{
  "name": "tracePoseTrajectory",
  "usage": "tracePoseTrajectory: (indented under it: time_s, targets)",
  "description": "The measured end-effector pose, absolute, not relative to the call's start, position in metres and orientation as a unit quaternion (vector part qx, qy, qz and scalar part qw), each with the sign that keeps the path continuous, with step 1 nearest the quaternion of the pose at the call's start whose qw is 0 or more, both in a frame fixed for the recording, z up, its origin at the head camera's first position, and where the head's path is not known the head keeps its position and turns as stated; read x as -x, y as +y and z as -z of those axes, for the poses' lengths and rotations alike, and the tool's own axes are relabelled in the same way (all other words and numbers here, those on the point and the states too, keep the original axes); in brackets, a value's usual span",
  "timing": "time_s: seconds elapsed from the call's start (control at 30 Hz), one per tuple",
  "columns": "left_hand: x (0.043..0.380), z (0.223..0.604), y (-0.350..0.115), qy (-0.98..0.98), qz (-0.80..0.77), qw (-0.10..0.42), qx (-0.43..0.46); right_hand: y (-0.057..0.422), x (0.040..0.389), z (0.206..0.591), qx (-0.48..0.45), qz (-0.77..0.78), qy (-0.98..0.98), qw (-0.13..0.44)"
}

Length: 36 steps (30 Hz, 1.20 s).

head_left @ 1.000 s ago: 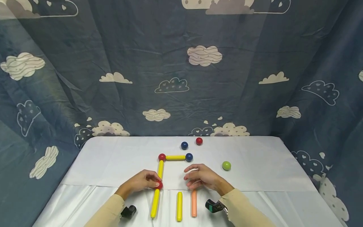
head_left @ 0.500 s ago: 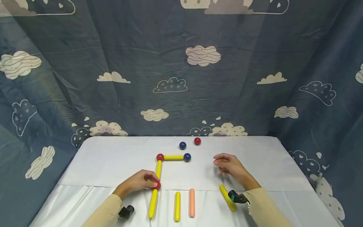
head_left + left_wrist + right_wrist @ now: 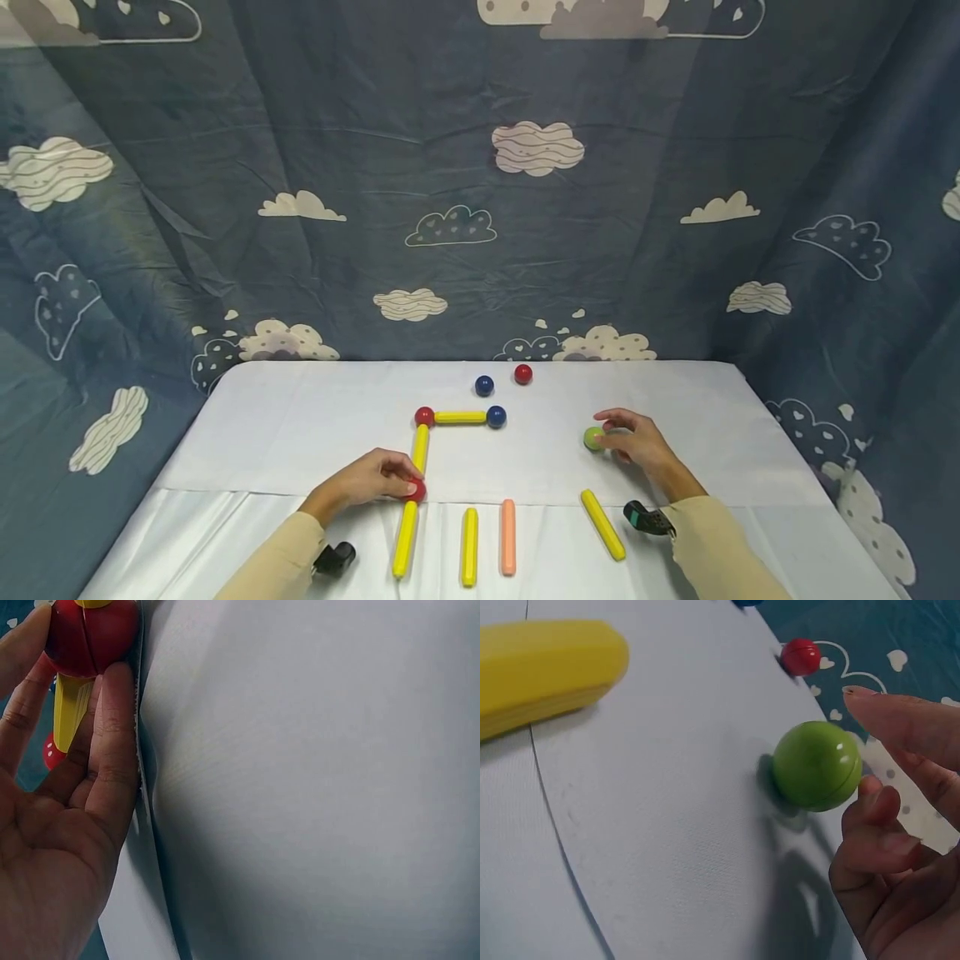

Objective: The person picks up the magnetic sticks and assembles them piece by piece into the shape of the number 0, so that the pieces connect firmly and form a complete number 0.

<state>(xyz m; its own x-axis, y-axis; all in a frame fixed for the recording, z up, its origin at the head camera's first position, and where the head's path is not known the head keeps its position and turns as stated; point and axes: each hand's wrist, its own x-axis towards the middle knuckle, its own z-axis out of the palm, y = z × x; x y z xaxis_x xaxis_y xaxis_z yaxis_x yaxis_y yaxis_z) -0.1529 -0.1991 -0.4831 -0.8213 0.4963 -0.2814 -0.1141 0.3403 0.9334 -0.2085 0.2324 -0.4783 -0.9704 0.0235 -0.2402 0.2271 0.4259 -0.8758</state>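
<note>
My left hand pinches a red ball between thumb and fingers. That ball joins two yellow sticks, a near one and a far one. The far stick leads to another red ball, from which a yellow stick runs right to a blue ball. At the right, my right hand is beside a green ball. Its thumb and fingers are spread around the ball's near side, and the ball sits on the white cloth.
Nearer the front lie a loose yellow stick, an orange stick and a slanted yellow stick. A loose blue ball and red ball are at the back. A cloud-print curtain stands behind the table.
The right hand has moved right, away from the orange stick to the green ball, uncovering the slanted yellow stick. The left hand keeps its hold on the red ball.
</note>
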Motion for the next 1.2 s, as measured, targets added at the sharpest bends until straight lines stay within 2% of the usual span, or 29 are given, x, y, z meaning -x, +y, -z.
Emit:
tracePoseTrajectory:
  time_s: [0.37, 0.8, 0.97, 1.2]
  targets:
    - [0.157, 0.485, -0.200, 0.777, -0.553, 0.278, -0.117, 0.227, 0.213, 0.484, -0.068, 0.478, 0.870, 0.101]
    - [0.156, 0.486, -0.198, 0.782, -0.550, 0.276, -0.097, 0.207, 0.207, 0.480, -0.010, 0.415, 0.905, 0.098]
    - [0.158, 0.484, -0.195, 0.782, -0.549, 0.277, -0.099, 0.190, 0.199, 0.472, 0.003, 0.431, 0.897, 0.100]
    - [0.157, 0.484, -0.198, 0.789, -0.541, 0.277, -0.089, 0.146, 0.187, 0.465, 0.073, 0.461, 0.875, 0.125]
